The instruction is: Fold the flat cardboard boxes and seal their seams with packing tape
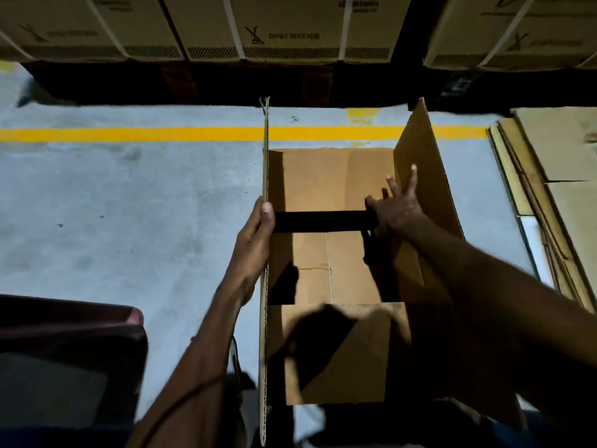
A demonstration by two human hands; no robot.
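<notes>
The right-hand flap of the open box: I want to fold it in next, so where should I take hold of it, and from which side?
Take the right flap near its free top edge, from outside on the right. It leans outward, so a push there swings it over the two inner flaps. The right hand lies open against its inner face; the left hand grips the upright left flap.

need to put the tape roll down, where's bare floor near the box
Left of the box: bare grey floor between the yellow line and the dark chair. Past the line, a thinner strip before the stacked cartons. The right side is crowded: flat cardboard lies close to the box.
</notes>
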